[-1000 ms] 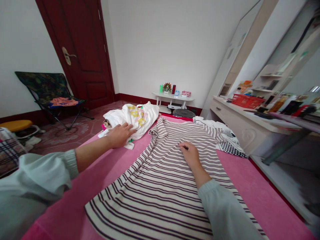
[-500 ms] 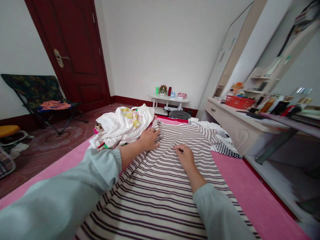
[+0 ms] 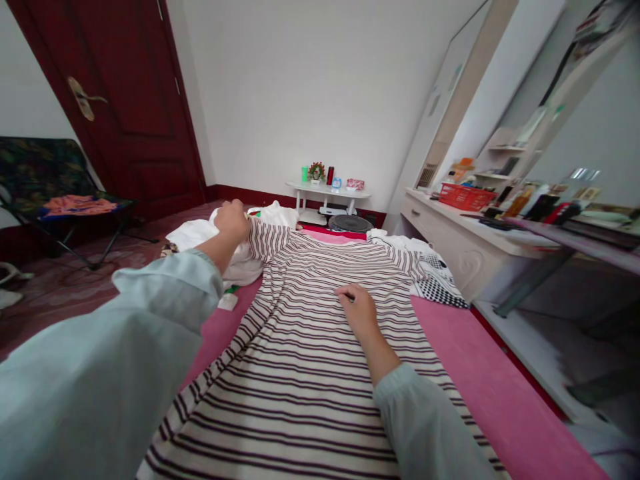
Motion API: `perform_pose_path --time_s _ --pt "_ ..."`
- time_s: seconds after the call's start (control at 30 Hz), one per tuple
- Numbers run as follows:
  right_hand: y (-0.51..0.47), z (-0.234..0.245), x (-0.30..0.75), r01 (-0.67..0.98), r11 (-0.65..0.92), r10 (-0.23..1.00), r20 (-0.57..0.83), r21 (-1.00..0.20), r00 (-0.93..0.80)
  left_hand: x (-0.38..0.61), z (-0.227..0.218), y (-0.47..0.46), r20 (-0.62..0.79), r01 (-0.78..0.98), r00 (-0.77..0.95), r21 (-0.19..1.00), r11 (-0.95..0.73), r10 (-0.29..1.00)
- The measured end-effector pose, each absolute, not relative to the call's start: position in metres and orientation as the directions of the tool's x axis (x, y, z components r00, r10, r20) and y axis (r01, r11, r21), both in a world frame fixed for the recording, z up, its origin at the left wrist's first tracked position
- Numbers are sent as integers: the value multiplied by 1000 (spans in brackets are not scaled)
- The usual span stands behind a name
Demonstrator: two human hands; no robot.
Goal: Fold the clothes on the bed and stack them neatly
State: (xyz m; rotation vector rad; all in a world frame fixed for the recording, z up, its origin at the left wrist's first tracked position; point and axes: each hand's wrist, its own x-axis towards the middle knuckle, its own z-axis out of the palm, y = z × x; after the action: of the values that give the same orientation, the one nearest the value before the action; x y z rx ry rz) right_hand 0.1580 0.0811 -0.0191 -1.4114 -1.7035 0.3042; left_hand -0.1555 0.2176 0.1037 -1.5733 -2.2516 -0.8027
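Observation:
A cream shirt with dark stripes (image 3: pixel 310 373) lies spread along the pink bed (image 3: pixel 480 380). My left hand (image 3: pixel 233 221) is closed on the shirt's left sleeve and holds it lifted at the far left corner. My right hand (image 3: pixel 357 310) rests on the middle of the shirt with its fingers curled and pinched on the fabric. A crumpled white garment (image 3: pixel 200 237) lies under and beside the lifted sleeve.
A white and black dotted cloth (image 3: pixel 430 280) lies at the bed's far right. A white dresser (image 3: pixel 465 233) with a red basket (image 3: pixel 464 197) and bottles stands right. A small white table (image 3: pixel 327 195), a dark red door (image 3: pixel 110 107) and a folding chair (image 3: pixel 55 193) stand beyond.
My left hand left the white garment, moved to the shirt's left shoulder, then closed on the sleeve and lifted it. My right hand has stayed on the shirt. The view turned right.

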Motion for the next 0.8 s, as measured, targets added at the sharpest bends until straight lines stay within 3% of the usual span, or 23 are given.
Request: perform_pose_path --time_s 0.07,0.17,0.27,0.37,0.47,0.63,0.8 --pt "81 -19 158 673 318 889 457 -668 34 -153 101 213 603 947 -309 269 177 736" --pt "83 -21 158 673 321 888 459 -666 32 -131 89 193 646 983 -37 161 -88 762" --pt "84 -23 159 670 329 887 461 -665 22 -107 73 162 507 927 304 37 -373 807" --pt "85 -25 161 673 335 891 454 -659 2 -99 59 129 347 854 495 -24 -520 796" --pt "84 -24 160 703 340 898 437 -624 -47 -107 54 102 254 839 536 -49 -542 805" --pt "75 -14 154 736 362 909 392 -573 -142 -127 60 76 152 913 396 39 -406 906" --pt "47 -4 169 605 451 891 365 -656 -270 -135 62 65 138 932 338 83 -351 931"
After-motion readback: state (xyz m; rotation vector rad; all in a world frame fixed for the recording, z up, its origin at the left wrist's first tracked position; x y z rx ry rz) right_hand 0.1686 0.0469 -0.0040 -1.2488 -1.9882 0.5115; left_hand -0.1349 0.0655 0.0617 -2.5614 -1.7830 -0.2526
